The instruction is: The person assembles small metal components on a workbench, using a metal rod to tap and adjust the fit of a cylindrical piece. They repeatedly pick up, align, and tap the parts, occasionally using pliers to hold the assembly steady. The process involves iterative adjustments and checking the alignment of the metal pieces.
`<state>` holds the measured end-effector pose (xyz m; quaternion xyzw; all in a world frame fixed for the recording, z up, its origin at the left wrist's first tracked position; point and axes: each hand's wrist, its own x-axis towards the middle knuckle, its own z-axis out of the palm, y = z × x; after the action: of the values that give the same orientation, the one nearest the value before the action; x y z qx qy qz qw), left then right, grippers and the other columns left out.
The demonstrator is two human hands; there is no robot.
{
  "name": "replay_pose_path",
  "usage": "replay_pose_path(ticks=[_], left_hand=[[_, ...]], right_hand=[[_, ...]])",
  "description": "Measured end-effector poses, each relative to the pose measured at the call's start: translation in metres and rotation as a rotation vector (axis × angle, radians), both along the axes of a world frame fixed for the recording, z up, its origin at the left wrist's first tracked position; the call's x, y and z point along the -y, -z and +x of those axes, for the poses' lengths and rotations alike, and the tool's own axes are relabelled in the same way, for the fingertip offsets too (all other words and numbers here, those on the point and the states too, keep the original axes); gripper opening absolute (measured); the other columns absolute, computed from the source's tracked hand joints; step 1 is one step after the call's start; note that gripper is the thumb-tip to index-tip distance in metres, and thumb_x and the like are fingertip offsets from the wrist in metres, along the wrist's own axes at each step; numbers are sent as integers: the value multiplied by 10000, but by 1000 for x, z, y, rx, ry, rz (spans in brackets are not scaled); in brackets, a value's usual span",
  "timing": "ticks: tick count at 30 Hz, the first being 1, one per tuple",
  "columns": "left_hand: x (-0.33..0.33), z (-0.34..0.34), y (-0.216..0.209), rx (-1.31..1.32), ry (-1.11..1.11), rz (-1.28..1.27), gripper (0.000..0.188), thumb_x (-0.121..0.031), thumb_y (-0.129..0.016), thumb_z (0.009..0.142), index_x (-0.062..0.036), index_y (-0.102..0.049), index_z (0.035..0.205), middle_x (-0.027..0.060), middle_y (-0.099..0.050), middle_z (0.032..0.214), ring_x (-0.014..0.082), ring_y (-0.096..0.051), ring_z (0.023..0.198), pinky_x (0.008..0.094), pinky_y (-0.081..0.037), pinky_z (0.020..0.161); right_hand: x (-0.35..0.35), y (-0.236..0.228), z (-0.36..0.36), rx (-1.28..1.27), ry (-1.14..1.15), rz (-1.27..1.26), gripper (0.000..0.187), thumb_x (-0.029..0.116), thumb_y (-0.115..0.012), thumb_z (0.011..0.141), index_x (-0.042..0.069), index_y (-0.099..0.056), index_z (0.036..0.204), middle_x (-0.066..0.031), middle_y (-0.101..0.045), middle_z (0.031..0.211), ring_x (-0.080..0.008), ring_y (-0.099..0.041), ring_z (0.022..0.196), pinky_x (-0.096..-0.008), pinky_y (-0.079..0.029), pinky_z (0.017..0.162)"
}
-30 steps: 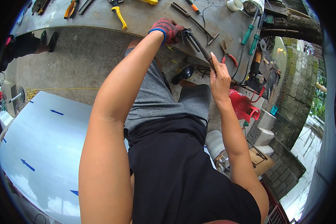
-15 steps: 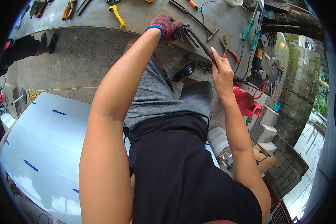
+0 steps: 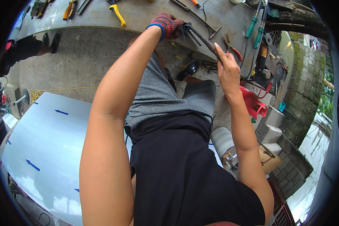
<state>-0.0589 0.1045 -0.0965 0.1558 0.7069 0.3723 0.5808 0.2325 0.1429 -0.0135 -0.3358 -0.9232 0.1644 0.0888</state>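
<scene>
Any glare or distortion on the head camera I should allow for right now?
Head view: pale, cloud-like reflections on the glossy sheet; fisheye bowing along the front edge of the grey bench; picture corners lost to black; left hand and right hand reasonably sharp, without obvious motion blur.

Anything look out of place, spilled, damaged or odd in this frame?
One oddity: the left hand wears a red-and-black glove, while the right hand, gripping the dark tool, is bare, so the two don't match. Otherwise nothing stands out: I see no clear spill or damage on the bench.
</scene>
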Motion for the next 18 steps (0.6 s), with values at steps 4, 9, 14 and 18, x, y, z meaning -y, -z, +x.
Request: replay_pose_path(ticks=[4,9,14,18], left_hand=[[1,1,-3,-9,0,6,428,-345,-725,970,-19,-687,1244,129,-761,1030,232,-760,733,367,-636,641],[0,1,-3,4,1,-8,427,-349,-724,968,-27,-690,1246,124,-768,1015,226,-764,757,367,-639,664],[1,0,0,-34,28,3,441,-368,-721,964,-32,-689,1247,132,-775,969,229,-766,764,363,-635,682],[1,0,1,-27,27,1,453,-378,-723,960,-36,-686,1254,144,-774,965,231,-767,766,363,-631,684]], right_hand=[[1,11,5,-84,7,-61,686,-42,-659,880,250,-563,1493,-138,-635,971,-340,-657,856,-460,-521,792],[-2,11,6,-91,17,-84,674,-42,-656,885,249,-571,1487,-158,-627,960,-350,-656,827,-462,-508,772],[-6,11,6,-107,1,-100,663,-36,-656,884,246,-580,1479,-164,-630,963,-356,-658,830,-458,-511,780],[-8,10,3,-112,-6,-114,666,-38,-656,882,248,-581,1478,-168,-629,966,-358,-659,834,-456,-512,790]])
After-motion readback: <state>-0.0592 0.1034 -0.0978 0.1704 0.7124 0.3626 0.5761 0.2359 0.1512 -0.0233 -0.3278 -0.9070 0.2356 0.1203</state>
